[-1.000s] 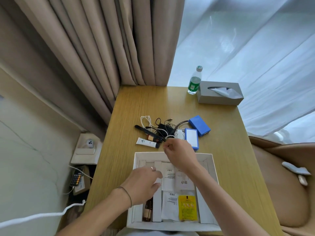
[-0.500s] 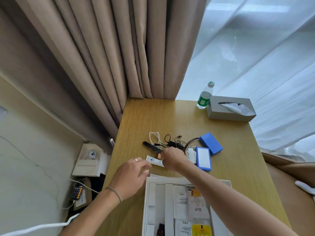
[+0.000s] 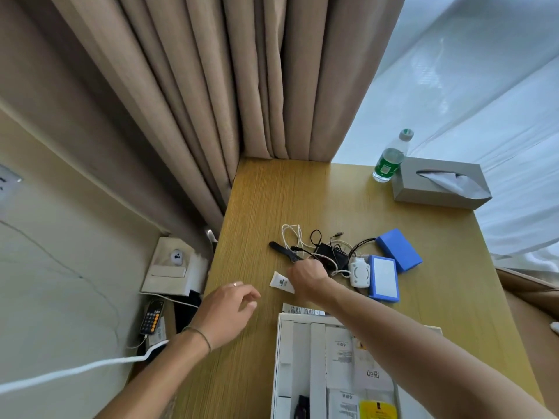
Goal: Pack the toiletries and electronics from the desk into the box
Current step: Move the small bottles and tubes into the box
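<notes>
Head view: the right hand [image 3: 307,278] curls over the white tube [image 3: 282,282] at frame centre; whether it grips, I cannot tell. The left hand [image 3: 230,309] hovers relaxed, holding nothing. The tube looks light and squeezable; take it mid-body. The box [image 3: 284,358] sits lower right.
</notes>
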Action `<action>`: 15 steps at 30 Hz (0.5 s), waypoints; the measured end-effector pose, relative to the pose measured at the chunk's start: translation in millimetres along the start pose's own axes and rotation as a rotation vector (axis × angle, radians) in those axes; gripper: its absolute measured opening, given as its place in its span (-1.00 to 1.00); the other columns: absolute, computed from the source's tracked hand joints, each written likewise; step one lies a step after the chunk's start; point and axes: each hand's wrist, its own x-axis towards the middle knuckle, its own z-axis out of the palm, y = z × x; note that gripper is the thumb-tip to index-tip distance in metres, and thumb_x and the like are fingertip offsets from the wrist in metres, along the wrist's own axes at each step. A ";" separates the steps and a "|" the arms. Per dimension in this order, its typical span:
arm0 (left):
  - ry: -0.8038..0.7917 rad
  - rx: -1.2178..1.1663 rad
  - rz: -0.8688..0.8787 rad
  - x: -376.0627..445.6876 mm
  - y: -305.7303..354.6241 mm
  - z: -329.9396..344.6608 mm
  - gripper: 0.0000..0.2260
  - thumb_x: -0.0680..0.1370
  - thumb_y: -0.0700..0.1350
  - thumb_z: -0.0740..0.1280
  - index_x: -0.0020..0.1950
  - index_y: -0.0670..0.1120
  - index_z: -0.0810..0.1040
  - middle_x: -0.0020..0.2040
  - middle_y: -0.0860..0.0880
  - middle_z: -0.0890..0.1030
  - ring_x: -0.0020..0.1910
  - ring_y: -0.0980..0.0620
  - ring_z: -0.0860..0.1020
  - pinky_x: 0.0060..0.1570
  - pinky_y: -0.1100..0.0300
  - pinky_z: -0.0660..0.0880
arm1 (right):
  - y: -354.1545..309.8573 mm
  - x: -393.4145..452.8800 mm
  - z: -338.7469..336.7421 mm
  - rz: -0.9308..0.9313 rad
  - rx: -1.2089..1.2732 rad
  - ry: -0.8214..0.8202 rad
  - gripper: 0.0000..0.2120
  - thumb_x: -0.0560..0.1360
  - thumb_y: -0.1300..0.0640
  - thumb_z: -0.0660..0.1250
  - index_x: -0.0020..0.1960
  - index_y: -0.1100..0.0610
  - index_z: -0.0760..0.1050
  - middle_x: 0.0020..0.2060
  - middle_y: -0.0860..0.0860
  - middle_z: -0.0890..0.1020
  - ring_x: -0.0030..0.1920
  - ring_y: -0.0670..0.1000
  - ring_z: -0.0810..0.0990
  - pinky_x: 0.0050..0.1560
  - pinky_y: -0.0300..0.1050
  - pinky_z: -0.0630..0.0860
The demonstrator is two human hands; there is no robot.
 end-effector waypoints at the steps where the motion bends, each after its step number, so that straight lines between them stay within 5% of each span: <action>1: -0.007 -0.001 0.000 1.9 -0.1 0.8 -0.82 0.62 -0.01 0.28 0.17 0.12 0.61 0.05 0.23 0.58 0.05 0.26 0.53 0.10 0.23 0.53 | 2.1 0.7 -1.2 0.012 0.067 -0.003 -0.79 0.44 0.09 0.46 0.04 0.13 0.58 -0.38 -0.02 0.43 -0.30 0.04 0.53 -0.35 -0.12 0.44; 10: -0.103 0.043 0.073 30.0 16.7 25.3 -0.82 0.63 -0.03 0.28 0.18 0.11 0.61 0.05 0.18 0.60 0.00 0.22 0.54 -0.03 0.33 0.46 | 31.4 -50.9 -18.8 0.163 0.917 0.108 -0.75 0.42 -0.06 0.40 -0.26 0.12 0.56 -0.40 -0.03 0.56 -0.39 -0.03 0.56 -0.38 -0.14 0.43; 15: -0.193 0.026 0.085 53.3 27.9 40.2 -0.85 0.60 -0.07 0.31 0.11 0.08 0.64 -0.01 0.15 0.60 -0.04 0.19 0.55 -0.05 0.30 0.49 | 38.6 -87.4 -20.9 0.200 1.230 0.168 -0.79 0.44 0.01 0.39 -0.17 0.17 0.58 -0.35 -0.02 0.54 -0.36 -0.05 0.54 -0.32 -0.15 0.47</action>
